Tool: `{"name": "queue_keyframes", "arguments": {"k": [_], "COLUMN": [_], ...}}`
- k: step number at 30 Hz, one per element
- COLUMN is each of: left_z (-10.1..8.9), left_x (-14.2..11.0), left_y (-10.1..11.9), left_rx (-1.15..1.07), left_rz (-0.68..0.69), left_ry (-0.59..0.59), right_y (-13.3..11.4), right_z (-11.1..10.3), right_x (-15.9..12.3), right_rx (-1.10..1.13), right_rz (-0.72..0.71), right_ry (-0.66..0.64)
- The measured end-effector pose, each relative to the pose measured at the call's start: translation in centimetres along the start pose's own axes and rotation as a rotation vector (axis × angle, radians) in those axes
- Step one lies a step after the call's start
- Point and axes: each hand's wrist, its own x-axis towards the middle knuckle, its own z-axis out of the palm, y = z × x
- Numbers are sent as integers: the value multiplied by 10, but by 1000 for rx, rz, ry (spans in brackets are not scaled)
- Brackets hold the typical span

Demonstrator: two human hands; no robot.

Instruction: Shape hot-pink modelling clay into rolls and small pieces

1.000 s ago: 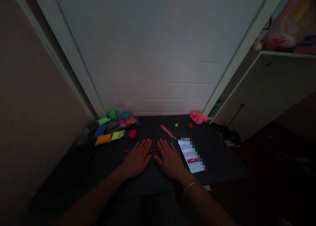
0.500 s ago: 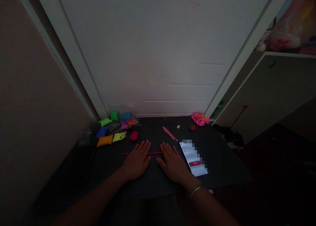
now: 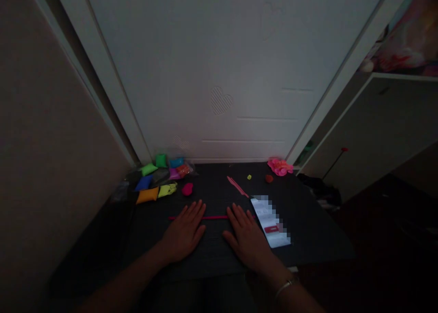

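Two bare hands are lying flat on one dark table point(image 3: 219, 244), the left hand point(image 3: 183, 233) and the right hand point(image 3: 247, 237). Both are staying loose, palms down, fingers stretched out; neither is clutching anything. One long, thin pink strip point(image 3: 215, 217) is running under the fingers of both. Its middle is showing in the gap between the hands, and its left end is poking out past the left hand. The fingers are hiding two parts of it.

Beyond the left hand, one pink lump point(image 3: 187, 189) is sitting nearest. Farther out to the left, I am counting eight bright packets point(image 3: 148, 195). Some are lying under shiny clear plastic point(image 3: 191, 169), and a dark patch among them is hard to make out.

Beyond the right hand, thin pink tools point(image 3: 236, 185) are lying close together; I can't tell how many. Past them are sitting one tiny yellow bit point(image 3: 249, 177), one reddish ball point(image 3: 269, 179) and one crinkly pink thing point(image 3: 280, 166). Just right of that hand, one bright screen point(image 3: 262, 212) is glowing, its right side breaking into blurry squares. The picture's bottom edge is cutting off both arms.
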Motion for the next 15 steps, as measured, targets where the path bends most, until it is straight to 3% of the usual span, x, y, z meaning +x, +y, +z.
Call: {"name": "queue_keyframes", "arguments": {"k": [4,10,13,15], "left_z": [0,1,-2,-5], "left_x": [-20,-5,-12,-22], "left_y": [2,-5,-19,-34], "left_rx": [10,-20,-40,-39], "left_rz": [13,-56,-90,-188], "left_ry": [21,14,47,115], "right_y": [1,5,16,29], "right_z": [6,0,-7,-12], "right_x": [-19,10,10,1], "right_rx": [8,37,41,4], "right_rz": [-6,56,78,105], "right_ry": [5,20,132,260]}}
